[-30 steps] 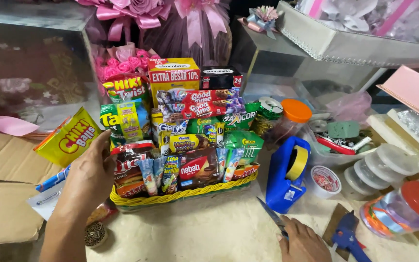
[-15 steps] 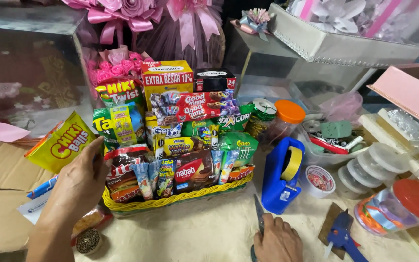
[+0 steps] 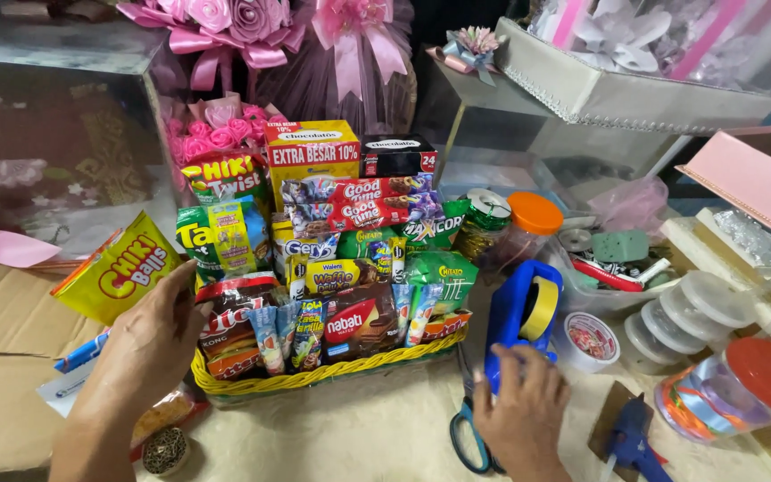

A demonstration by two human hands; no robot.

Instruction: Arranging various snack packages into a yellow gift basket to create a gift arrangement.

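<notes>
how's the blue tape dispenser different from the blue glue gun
The tape dispenser stands upright beside the basket, holding a yellow tape roll; the glue gun lies flat on brown card. The dispenser is bulkier, the gun slimmer. The right hand touches the dispenser, not the gun. Both are blue.

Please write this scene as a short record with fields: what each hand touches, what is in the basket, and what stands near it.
left hand: open, resting on the left end of the yellow basket
right hand: laid on the base of the blue tape dispenser, over the scissors
basket contents: snack packets and boxes, stacked upright
left of basket: yellow snack bag on cardboard
right of basket: orange-lidded jar, red-lidded jar, blue glue gun
behind: pink ribbon bouquet
</notes>
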